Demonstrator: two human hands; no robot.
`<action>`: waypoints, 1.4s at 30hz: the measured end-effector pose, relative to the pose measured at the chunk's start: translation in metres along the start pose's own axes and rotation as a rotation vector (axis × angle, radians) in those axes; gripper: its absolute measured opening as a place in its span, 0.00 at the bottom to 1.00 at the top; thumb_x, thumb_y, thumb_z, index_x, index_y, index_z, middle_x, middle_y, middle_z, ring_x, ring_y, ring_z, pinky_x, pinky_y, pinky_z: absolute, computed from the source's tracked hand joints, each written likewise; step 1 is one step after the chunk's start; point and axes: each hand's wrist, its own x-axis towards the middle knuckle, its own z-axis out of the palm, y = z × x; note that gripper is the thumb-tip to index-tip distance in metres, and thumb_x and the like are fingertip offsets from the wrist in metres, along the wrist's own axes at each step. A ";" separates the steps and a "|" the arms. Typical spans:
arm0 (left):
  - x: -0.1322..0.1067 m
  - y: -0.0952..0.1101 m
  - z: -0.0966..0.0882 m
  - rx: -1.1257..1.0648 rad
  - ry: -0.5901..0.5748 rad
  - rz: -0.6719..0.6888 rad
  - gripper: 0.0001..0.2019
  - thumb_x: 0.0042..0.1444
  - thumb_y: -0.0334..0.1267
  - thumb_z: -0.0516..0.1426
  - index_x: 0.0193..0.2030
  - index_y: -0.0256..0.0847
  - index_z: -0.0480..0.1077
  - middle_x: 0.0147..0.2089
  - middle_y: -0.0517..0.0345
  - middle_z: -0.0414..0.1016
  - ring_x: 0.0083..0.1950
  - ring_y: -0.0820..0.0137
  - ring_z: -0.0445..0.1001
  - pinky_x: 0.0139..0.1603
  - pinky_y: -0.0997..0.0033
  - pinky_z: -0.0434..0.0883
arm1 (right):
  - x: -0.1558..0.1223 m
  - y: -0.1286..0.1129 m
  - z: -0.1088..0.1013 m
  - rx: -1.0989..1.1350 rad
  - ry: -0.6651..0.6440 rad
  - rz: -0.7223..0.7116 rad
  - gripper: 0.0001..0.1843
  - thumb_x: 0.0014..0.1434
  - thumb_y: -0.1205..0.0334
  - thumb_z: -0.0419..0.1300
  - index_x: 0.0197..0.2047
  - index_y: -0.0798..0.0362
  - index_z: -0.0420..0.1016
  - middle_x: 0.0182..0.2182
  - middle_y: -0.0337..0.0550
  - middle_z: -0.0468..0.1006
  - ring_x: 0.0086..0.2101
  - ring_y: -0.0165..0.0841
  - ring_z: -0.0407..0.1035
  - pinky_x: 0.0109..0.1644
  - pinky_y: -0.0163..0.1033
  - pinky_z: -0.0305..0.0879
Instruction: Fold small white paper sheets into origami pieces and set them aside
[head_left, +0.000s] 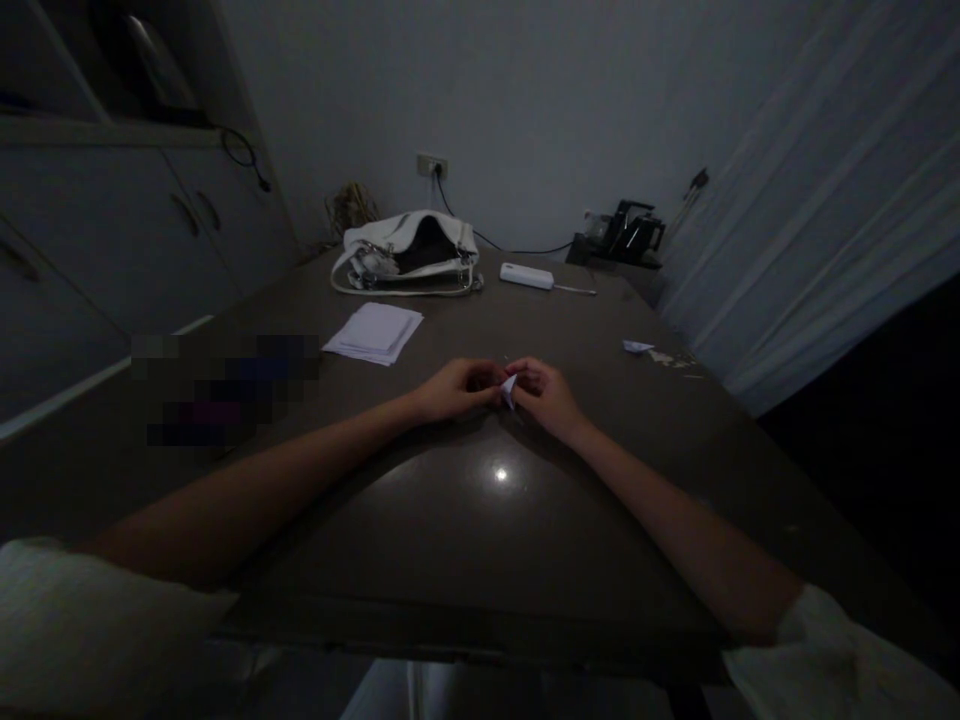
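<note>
Over the middle of the dark table, a small piece of folded white paper (pixel 509 390) is pinched between my two hands. My left hand (pixel 459 388) grips its left side with thumb and fingers. From the right, my right hand (pixel 549 398) closes on the same paper, its fingers curled around the edge. Parts of the paper are hidden behind my fingertips. Beyond my left hand lies a stack of white paper sheets (pixel 375 332). Off to the right sits another folded paper piece (pixel 637 347).
A white handbag (pixel 409 250) stands open at the back of the table (pixel 480 540). Right of it lies a white device with a strap (pixel 526 276). Small scraps (pixel 671 358) lie near the right edge. A black kettle (pixel 641 238) stands by the wall. Something blurred out lies at left.
</note>
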 end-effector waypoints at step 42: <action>-0.004 0.007 -0.001 0.743 0.022 0.250 0.20 0.53 0.45 0.57 0.50 0.39 0.65 0.43 0.52 0.71 0.43 0.65 0.70 0.42 0.70 0.63 | 0.002 0.001 -0.003 0.094 -0.059 0.086 0.18 0.38 0.71 0.63 0.28 0.51 0.57 0.23 0.30 0.66 0.23 0.24 0.63 0.28 0.30 0.59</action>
